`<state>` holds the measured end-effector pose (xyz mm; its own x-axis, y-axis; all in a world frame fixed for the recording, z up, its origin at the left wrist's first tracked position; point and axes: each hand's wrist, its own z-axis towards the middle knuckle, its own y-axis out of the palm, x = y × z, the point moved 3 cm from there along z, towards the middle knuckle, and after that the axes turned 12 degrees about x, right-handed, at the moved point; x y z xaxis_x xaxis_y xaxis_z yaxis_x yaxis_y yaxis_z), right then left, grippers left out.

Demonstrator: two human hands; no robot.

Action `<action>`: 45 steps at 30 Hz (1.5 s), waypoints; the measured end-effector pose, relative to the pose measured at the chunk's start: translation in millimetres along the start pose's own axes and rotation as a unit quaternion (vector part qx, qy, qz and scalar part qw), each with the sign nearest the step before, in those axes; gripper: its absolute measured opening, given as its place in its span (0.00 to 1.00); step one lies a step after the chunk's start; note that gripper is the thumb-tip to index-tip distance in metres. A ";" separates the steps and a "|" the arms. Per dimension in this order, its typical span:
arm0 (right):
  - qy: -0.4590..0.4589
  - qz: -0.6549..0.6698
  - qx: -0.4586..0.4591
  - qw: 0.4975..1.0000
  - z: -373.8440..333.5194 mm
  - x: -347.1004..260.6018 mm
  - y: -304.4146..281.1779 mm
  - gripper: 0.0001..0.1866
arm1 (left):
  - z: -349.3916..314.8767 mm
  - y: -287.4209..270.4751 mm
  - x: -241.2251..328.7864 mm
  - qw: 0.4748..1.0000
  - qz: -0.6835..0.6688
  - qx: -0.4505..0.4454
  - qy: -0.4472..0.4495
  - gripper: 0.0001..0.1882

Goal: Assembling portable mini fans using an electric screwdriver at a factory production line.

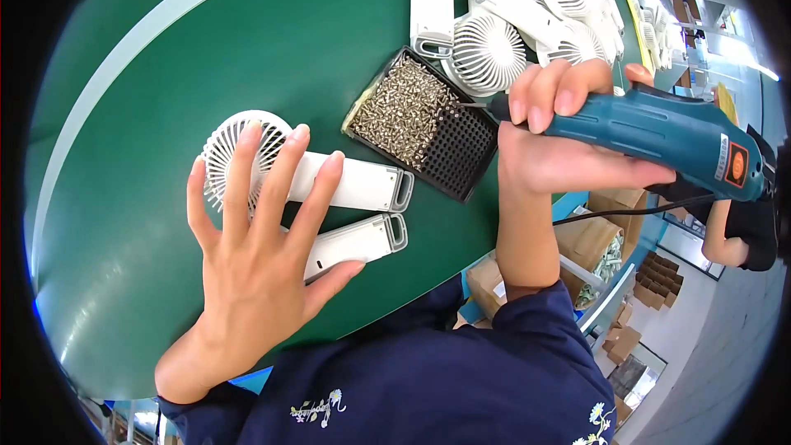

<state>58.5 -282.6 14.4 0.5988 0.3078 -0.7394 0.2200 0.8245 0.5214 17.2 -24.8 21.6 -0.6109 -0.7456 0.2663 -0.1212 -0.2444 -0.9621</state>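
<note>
My left hand [255,264] lies with fingers spread over two white handheld fans, grasping neither. The farther fan [358,183] shows its round slatted grille and its handle with a loop at the end. Of the nearer fan [358,245], only the handle shows; my hand hides the rest. In my right hand [531,152], the fingers wrap around a teal electric screwdriver [626,125] with a black nose. Its thin bit reaches over a black screw tray [463,152], near its right edge. Small silvery screws [400,111] fill the tray's left part; bare holes show at right.
Several white fans [490,53] are piled at the far right of the green table [148,156]. A black cord [634,212] hangs from the screwdriver. Beyond the table's right edge are cardboard boxes [589,251] and another person's arm [718,235].
</note>
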 end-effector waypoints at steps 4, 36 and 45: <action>-0.008 -0.003 0.013 1.000 1.6 -1.8 0.7 0.50 | 0.5 -0.2 1.1 1.000 0.008 -0.001 0.002 0.44; 0.121 0.139 -0.012 0.983 -46.3 -61.5 59.2 0.28 | 30.5 4.3 17.2 0.887 -0.416 0.175 0.097 0.13; 0.168 0.150 -0.078 0.971 -47.6 -59.1 59.3 0.30 | 29.0 8.4 21.4 0.887 -0.386 0.192 0.166 0.11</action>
<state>-0.5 -229.3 68.7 0.3264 0.6615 -0.6752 -0.0599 0.7274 0.6836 25.8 -60.8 21.0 -0.6659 -0.0559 0.7440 -0.3670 -0.8437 -0.3918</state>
